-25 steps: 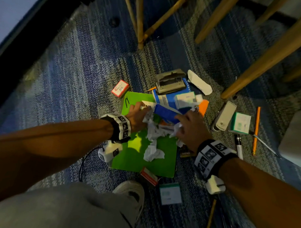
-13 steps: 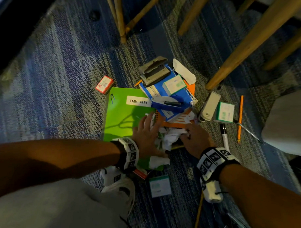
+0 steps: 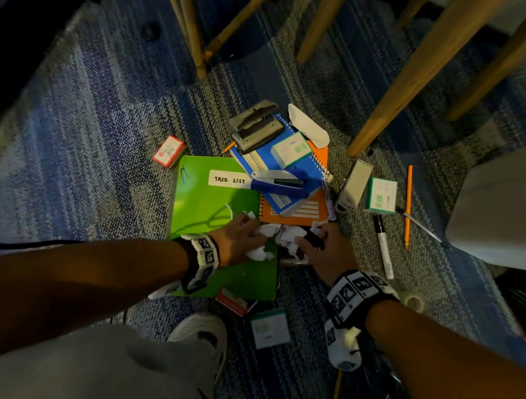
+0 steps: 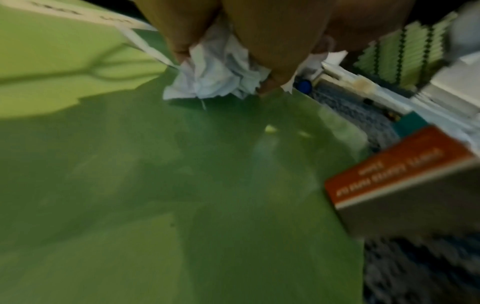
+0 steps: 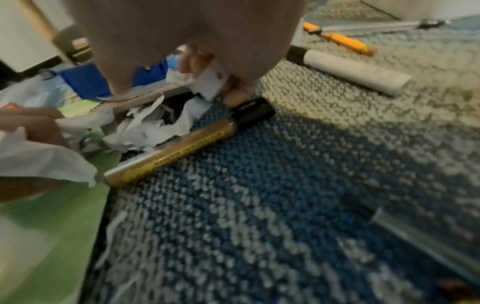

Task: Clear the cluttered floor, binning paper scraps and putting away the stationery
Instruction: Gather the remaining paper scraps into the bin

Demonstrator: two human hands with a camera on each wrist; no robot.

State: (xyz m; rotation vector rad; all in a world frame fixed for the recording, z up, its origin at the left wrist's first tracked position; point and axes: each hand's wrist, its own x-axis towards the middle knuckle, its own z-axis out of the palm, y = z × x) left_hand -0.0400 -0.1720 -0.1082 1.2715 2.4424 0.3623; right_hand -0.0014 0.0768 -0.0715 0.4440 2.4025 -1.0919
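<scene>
Fingers of the left hand [image 3: 239, 238] curl round a wad of crumpled paper scraps [image 4: 215, 72] on the green folder [image 3: 208, 203]. Her right hand [image 3: 328, 252] pinches another scrap [image 5: 210, 80] just beside the gold marker [image 5: 182, 144] (its black cap touching a fingertip) on the carpet [image 3: 109, 134], below the orange notebook [image 3: 297, 214].

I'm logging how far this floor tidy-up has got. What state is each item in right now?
paper scraps: crumpled, bunched between both hands
left hand: fingers curled round scraps
right hand: pinching a scrap
green notebook: closed, flat on carpet
blue stapler: closed, resting on blue notebook
hole punch: lever up, on the notebook stack
gold marker: capped, lying on carpet
white marker: capped, lying on carpet
</scene>
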